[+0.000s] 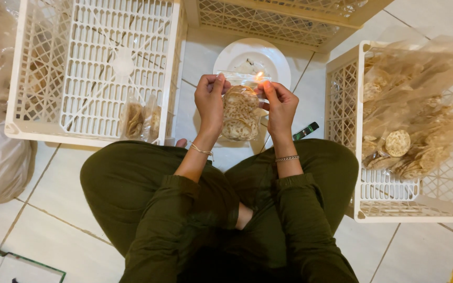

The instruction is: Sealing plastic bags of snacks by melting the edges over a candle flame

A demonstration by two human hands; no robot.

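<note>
I sit cross-legged on a tiled floor. My left hand [209,99] and my right hand [280,104] both grip the top edge of a small clear plastic bag [240,112] filled with round flat crackers. The bag hangs between my hands. A small flame [259,76] glows at the bag's top edge, just above a white plate [252,56] on the floor. Both wrists wear thin bracelets.
A white lattice crate [95,68] at the left holds two packed cracker bags [142,119]. Another white crate [410,136] at the right holds a large plastic bag of loose crackers. A cream crate [273,18] stands behind. A dark lighter [306,130] lies by my right knee.
</note>
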